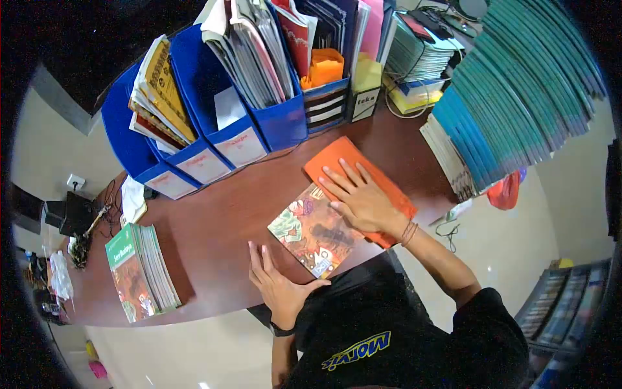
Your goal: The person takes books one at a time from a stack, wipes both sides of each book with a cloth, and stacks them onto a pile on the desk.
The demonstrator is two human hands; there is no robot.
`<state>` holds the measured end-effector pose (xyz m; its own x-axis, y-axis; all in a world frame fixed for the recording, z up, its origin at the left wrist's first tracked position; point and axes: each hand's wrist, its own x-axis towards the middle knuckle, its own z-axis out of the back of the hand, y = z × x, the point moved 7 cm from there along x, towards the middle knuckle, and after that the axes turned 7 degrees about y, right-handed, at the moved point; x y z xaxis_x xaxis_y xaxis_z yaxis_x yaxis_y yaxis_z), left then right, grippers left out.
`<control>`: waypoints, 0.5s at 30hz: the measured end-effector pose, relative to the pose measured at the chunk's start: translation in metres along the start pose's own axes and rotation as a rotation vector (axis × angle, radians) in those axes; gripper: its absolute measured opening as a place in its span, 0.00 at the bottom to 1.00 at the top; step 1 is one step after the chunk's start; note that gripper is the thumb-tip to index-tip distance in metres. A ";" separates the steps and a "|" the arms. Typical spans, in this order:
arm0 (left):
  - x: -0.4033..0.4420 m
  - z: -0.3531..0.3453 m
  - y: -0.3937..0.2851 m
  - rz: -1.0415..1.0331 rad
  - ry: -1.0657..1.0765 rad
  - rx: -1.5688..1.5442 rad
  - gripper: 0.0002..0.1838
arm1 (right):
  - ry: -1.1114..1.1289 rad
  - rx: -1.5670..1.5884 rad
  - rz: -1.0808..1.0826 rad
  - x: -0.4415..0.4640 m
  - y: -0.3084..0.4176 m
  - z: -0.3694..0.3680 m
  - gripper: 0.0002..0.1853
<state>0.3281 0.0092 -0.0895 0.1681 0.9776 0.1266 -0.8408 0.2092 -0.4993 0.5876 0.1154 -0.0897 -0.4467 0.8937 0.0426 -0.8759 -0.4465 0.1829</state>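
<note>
A book [317, 233] with a brown illustrated cover lies at an angle on the table near its front edge. Across its upper right part is a flat orange piece [340, 152] that looks like folded cloth. My right hand [366, 204] rests flat on the orange piece, fingers stretched out, and hides part of the book. My left hand [277, 285] is at the table's front edge, empty, with fingers apart and the thumb close to the book's lower corner; whether it touches the book I cannot tell.
A stack of books [155, 259] with green and brown covers is on the left of the brown table [220, 240]. Blue file holders [278, 123] full of papers line the back. A tall pile of teal books [512, 84] stands at the right, beside stacked books with a cable.
</note>
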 end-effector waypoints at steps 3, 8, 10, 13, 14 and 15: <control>0.004 0.001 -0.005 -0.055 -0.096 0.008 0.91 | -0.060 -0.074 -0.013 0.015 0.032 -0.017 0.36; 0.003 -0.002 0.002 -0.086 -0.192 -0.028 0.85 | 0.118 0.062 0.303 0.022 0.162 -0.031 0.37; 0.003 0.003 0.004 -0.049 -0.179 -0.005 0.85 | 0.072 0.111 0.347 0.026 0.159 -0.031 0.36; 0.004 0.004 -0.002 0.038 -0.095 -0.001 0.86 | -0.026 0.236 0.408 0.016 0.125 -0.031 0.34; 0.008 0.004 -0.007 0.034 -0.096 -0.003 0.86 | -0.053 0.101 0.366 0.012 0.101 -0.029 0.33; 0.013 0.003 -0.010 0.061 -0.073 0.039 0.87 | -0.079 -0.034 0.324 0.009 0.073 -0.023 0.32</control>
<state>0.3371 0.0196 -0.0801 0.0791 0.9841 0.1593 -0.8682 0.1465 -0.4742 0.5158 0.0898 -0.0984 -0.6886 0.7050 0.1700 -0.6967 -0.7081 0.1147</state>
